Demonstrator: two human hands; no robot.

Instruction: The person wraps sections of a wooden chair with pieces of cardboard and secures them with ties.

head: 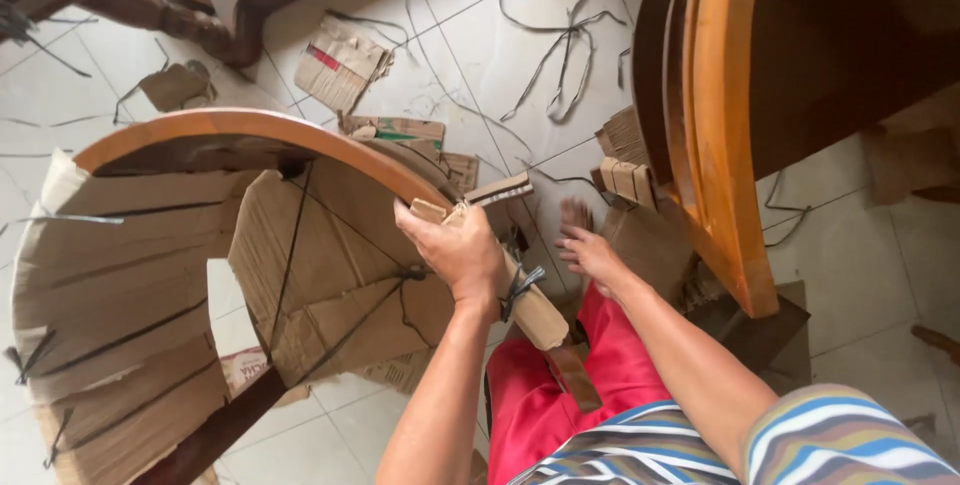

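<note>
I see my left hand closed around the cardboard-wrapped rail where it meets the curved wooden frame, gripping from above. My right hand hovers open just right of it, over the tiled floor.

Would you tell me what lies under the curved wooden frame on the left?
Cardboard wrapping tied with black straps hangs under the curved wooden frame; whatever is beneath the cardboard is covered.
</note>
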